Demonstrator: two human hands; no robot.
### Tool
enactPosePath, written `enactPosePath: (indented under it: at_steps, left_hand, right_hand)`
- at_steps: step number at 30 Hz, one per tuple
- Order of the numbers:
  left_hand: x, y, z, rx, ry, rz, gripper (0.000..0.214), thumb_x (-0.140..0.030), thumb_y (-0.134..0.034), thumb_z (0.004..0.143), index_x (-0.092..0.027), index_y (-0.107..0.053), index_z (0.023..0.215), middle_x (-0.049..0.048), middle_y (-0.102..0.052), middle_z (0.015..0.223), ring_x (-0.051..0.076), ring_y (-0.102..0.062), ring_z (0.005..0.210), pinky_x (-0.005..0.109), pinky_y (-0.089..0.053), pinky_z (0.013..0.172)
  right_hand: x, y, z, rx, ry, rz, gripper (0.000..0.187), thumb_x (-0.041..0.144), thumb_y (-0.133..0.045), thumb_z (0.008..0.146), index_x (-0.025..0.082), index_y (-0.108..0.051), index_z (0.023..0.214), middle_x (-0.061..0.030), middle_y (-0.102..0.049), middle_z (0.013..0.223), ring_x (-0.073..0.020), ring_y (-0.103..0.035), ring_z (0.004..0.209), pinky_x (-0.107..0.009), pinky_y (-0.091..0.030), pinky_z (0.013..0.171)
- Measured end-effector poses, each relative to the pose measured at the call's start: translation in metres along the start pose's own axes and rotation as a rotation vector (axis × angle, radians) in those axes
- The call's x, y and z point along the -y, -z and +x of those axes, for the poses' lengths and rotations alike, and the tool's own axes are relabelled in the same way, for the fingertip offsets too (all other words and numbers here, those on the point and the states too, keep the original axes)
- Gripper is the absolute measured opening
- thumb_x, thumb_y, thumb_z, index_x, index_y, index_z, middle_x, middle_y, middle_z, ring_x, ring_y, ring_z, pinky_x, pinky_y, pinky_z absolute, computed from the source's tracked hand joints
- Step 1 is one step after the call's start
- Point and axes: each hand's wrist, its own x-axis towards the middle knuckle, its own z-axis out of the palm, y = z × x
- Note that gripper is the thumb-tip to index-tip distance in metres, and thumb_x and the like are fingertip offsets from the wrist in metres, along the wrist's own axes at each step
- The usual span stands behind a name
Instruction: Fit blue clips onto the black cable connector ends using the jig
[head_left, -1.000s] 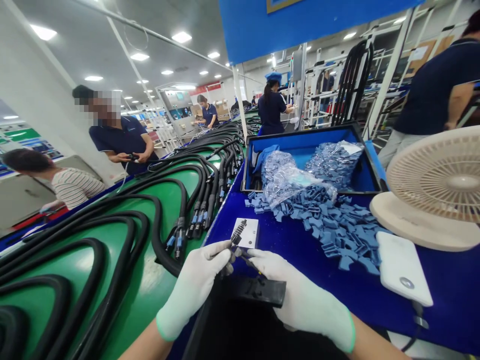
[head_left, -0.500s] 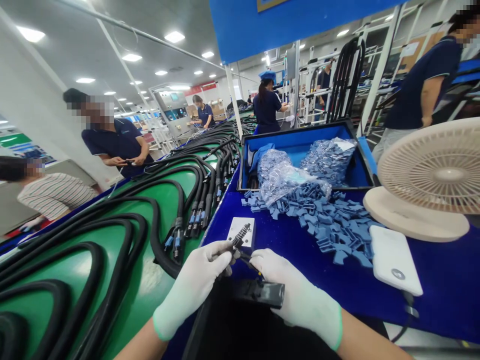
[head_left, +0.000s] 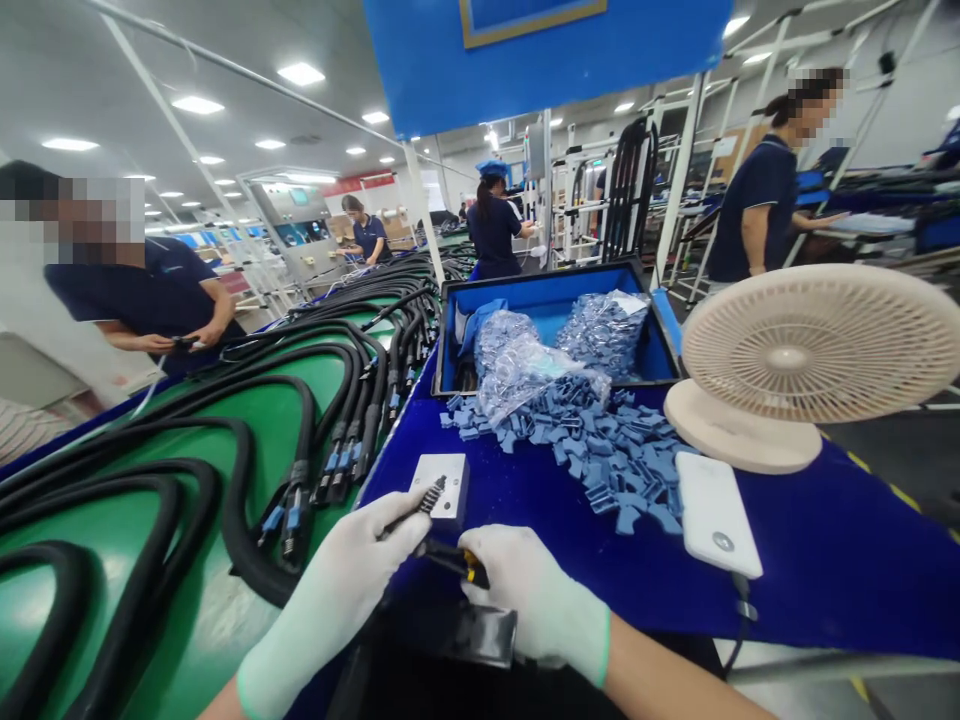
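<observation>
Head view: the left gloved hand (head_left: pixel 330 600) grips a black ribbed connector (head_left: pixel 432 496), its long axis slanting up and right over a white plate (head_left: pixel 451 478). The right gloved hand (head_left: pixel 536 600) clamps its fingers on a black-and-yellow tool handle (head_left: pixel 461 563) pointing left.

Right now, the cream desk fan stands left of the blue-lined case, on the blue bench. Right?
No, the head view shows the cream desk fan to the right of the blue-lined case, not the left. It does stand on the blue bench.
</observation>
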Motion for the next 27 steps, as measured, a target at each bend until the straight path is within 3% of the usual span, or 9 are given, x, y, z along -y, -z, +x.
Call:
enactPosePath:
  at_steps: [3, 7, 9, 13, 16, 18, 20, 23, 27]
  left_hand:
    - [0.003, 0.001, 0.006, -0.048, 0.046, -0.052, 0.043, -0.051, -0.067, 0.084, -0.026, -0.078, 0.118, 0.0023, -0.077, 0.121, 0.032, -0.068, 0.12, 0.038, -0.051, 0.106]
    - [0.005, 0.0, 0.015, -0.068, 0.038, -0.168, 0.048, -0.051, -0.076, 0.076, -0.023, -0.079, 0.115, 0.0058, -0.078, 0.118, 0.035, -0.069, 0.118, 0.043, -0.052, 0.107]
    - [0.009, -0.001, 0.019, -0.148, 0.069, -0.25, 0.053, -0.052, -0.078, 0.073, -0.02, -0.078, 0.116, 0.0085, -0.079, 0.115, 0.035, -0.071, 0.112, 0.044, -0.054, 0.104]
    - [0.008, -0.001, 0.019, -0.254, 0.116, -0.288, 0.061, -0.057, -0.074, 0.078, -0.018, -0.073, 0.125, 0.0106, -0.076, 0.123, 0.036, -0.069, 0.116, 0.046, -0.051, 0.106]
    - [-0.002, -0.001, 0.011, -0.136, 0.029, -0.223, 0.051, -0.051, -0.07, 0.084, -0.022, -0.074, 0.125, 0.0078, -0.072, 0.131, 0.034, -0.063, 0.125, 0.045, -0.044, 0.114]
    - [-0.008, -0.003, 0.005, 0.007, -0.083, -0.197, 0.039, -0.041, -0.069, 0.086, -0.025, -0.076, 0.121, 0.0056, -0.072, 0.129, 0.032, -0.063, 0.123, 0.043, -0.044, 0.114]
    - [-0.012, -0.006, 0.0, 0.144, -0.18, -0.166, 0.031, -0.031, -0.068, 0.086, -0.028, -0.079, 0.115, 0.0047, -0.073, 0.123, 0.029, -0.064, 0.118, 0.04, -0.046, 0.111]
    - [-0.01, -0.01, -0.004, 0.243, -0.252, -0.131, 0.03, -0.023, -0.066, 0.087, -0.031, -0.081, 0.111, 0.0052, -0.073, 0.115, 0.027, -0.065, 0.11, 0.037, -0.05, 0.103]
    - [0.002, -0.015, -0.007, 0.248, -0.329, -0.088, 0.028, -0.02, -0.065, 0.089, -0.031, -0.081, 0.109, 0.0061, -0.07, 0.104, 0.025, -0.064, 0.099, 0.035, -0.051, 0.09]
  right_hand:
    - [-0.006, -0.007, 0.01, 0.004, 0.007, -0.036, 0.019, 0.029, -0.069, 0.076, 0.022, -0.052, 0.074, 0.0034, -0.06, 0.069, -0.0149, -0.057, 0.061, -0.027, -0.029, 0.055]
    - [-0.009, 0.01, 0.003, 0.019, 0.133, 0.056, 0.011, 0.028, -0.066, 0.079, 0.022, -0.058, 0.083, 0.0021, -0.066, 0.076, -0.0175, -0.063, 0.069, -0.025, -0.037, 0.061]
    - [-0.012, 0.025, -0.005, -0.002, 0.162, 0.039, 0.004, 0.02, -0.06, 0.083, 0.022, -0.061, 0.086, -0.0009, -0.069, 0.083, -0.0192, -0.066, 0.077, -0.027, -0.043, 0.07]
    - [-0.014, 0.041, -0.018, -0.202, 0.004, -0.056, 0.039, 0.013, -0.066, 0.078, 0.019, -0.065, 0.116, -0.012, -0.067, 0.123, -0.0304, -0.058, 0.118, -0.045, -0.041, 0.104]
    - [-0.004, 0.035, -0.022, -0.22, -0.08, 0.331, 0.072, 0.022, -0.082, 0.069, 0.025, -0.055, 0.136, -0.0092, -0.061, 0.134, -0.0295, -0.057, 0.12, -0.046, -0.044, 0.105]
    - [0.006, 0.028, -0.023, -0.164, -0.135, 0.7, 0.065, 0.019, -0.079, 0.071, 0.027, -0.056, 0.131, -0.0031, -0.066, 0.118, -0.0218, -0.063, 0.099, -0.037, -0.052, 0.088]
    - [0.015, 0.023, -0.022, -0.152, -0.167, 0.919, 0.053, 0.013, -0.072, 0.072, 0.025, -0.058, 0.122, 0.0001, -0.066, 0.104, -0.0176, -0.062, 0.087, -0.032, -0.052, 0.079]
    - [0.024, 0.021, -0.018, -0.171, -0.212, 1.008, 0.051, 0.009, -0.073, 0.068, 0.022, -0.059, 0.115, 0.0004, -0.064, 0.101, -0.0173, -0.06, 0.09, -0.031, -0.051, 0.08]
    - [0.026, 0.02, -0.009, -0.103, -0.239, 1.077, 0.06, 0.006, -0.073, 0.064, 0.022, -0.057, 0.12, 0.0, -0.065, 0.103, -0.0173, -0.06, 0.09, -0.029, -0.05, 0.076]
